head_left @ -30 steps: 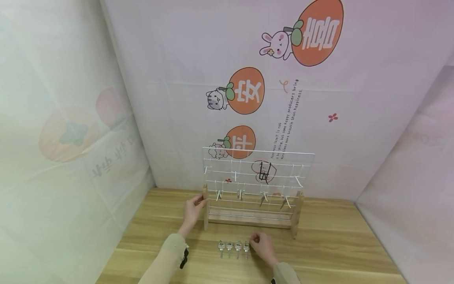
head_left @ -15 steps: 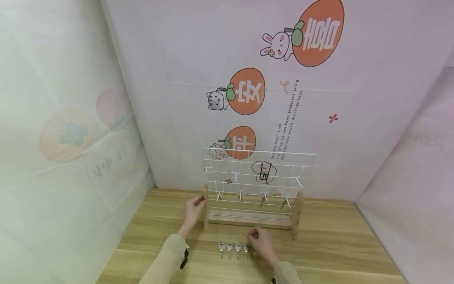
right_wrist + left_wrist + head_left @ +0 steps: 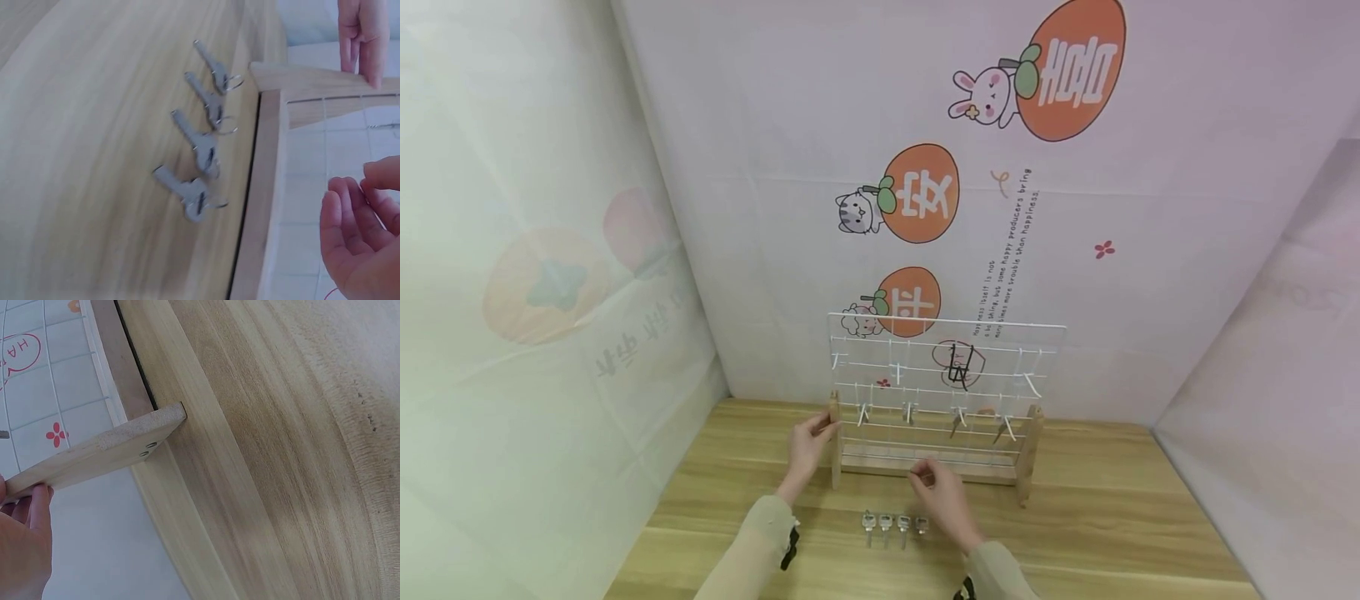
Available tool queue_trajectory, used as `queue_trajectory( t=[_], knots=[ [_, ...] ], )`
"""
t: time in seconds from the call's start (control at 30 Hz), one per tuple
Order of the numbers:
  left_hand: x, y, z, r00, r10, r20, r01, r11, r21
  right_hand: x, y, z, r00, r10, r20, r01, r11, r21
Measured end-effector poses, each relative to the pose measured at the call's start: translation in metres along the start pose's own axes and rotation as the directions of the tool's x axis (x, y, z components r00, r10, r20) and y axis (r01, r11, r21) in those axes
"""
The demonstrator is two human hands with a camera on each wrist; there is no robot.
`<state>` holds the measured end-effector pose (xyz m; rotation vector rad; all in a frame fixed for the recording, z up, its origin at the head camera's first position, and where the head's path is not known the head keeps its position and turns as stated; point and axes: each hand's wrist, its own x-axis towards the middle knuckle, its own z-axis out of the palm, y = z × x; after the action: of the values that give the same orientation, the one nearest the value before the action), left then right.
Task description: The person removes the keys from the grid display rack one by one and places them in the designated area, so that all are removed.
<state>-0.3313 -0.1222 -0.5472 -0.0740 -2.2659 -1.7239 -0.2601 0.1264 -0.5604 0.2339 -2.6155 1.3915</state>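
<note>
A white wire display rack (image 3: 850, 337) stands on wooden side posts and a base. My left hand (image 3: 807, 446) pinches its left post (image 3: 836, 450); the left wrist view shows the fingers on the post's top end (image 3: 28, 478). In front of the rack lie several silver keys (image 3: 886, 522) in a row, their rings towards the rack in the right wrist view. My right hand (image 3: 942, 493) hovers between the row and the rack's base, just above the rightmost key (image 3: 922, 524). Its fingers are loosely curled, with nothing visible between them.
White hooks (image 3: 1032, 384) stick out from the rack in two rows, and small dark pieces, perhaps keys, hang at the lower ones. A black hook (image 3: 959, 365) sits in the upper row. A printed cloth wall (image 3: 775, 250) rises close behind.
My right hand has moved from beside the rightmost key forward and slightly left, towards the rack's base. The keys stay in their row. My left hand keeps its hold on the post.
</note>
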Motion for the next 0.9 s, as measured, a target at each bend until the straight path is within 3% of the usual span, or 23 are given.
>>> queue_trajectory(
  t=[0.37,0.73,0.9],
  knots=[
    [-0.001,-0.001,0.000,1.000,0.017,-0.004,-0.017,1.000,0.015,0.013,-0.020,0.013,0.996,-0.029,-0.082,0.038,0.992,0.121],
    [0.001,-0.002,0.001,0.999,-0.036,-0.007,0.036,0.999,0.014,0.020,-0.033,0.029,0.989,-0.071,-0.129,0.097,0.974,0.207],
    [0.001,-0.003,0.001,0.999,-0.042,-0.002,0.042,0.999,0.013,0.024,-0.037,0.036,0.987,-0.051,-0.153,0.087,0.968,0.236]
  ],
)
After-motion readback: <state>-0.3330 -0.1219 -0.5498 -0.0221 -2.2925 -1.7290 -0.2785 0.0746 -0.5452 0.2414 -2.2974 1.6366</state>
